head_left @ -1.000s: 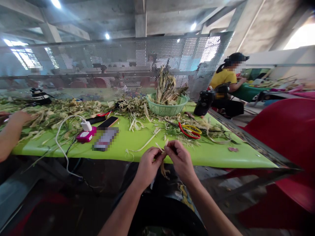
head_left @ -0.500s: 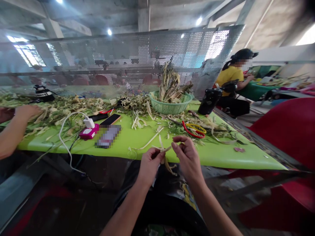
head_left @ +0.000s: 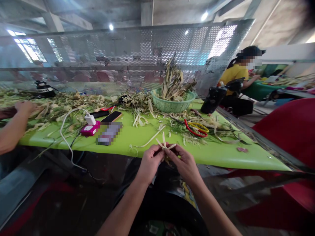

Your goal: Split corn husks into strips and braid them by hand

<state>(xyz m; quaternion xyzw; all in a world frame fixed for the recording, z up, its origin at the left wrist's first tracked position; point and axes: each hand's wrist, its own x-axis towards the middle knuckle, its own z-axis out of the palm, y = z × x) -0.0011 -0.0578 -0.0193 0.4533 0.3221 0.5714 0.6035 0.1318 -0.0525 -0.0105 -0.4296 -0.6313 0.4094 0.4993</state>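
Observation:
Pale strips of dried husk (head_left: 164, 141) fan out from between my two hands, just over the near edge of the green table (head_left: 118, 146). My left hand (head_left: 153, 160) pinches their joined base between thumb and fingers. From the other side, my right hand (head_left: 180, 158) is closed on the same strips, its thumb against a strip that points right. The lower ends are mostly hidden behind my fingers. A long loose strip (head_left: 150, 140) lies on the table just beyond my left hand.
Scissors with red and yellow handles (head_left: 197, 128) lie right, among husk scraps. Behind stands a green basket (head_left: 172, 104) of dried husks. Left are phones (head_left: 112, 117), a magenta power socket (head_left: 90, 128) with a cable, and another person's arm (head_left: 14, 127). A black bottle-like object (head_left: 213, 100) stands right.
My right hand has come in from the right and closed on the strips beside my left hand. The camera view has shifted slightly.

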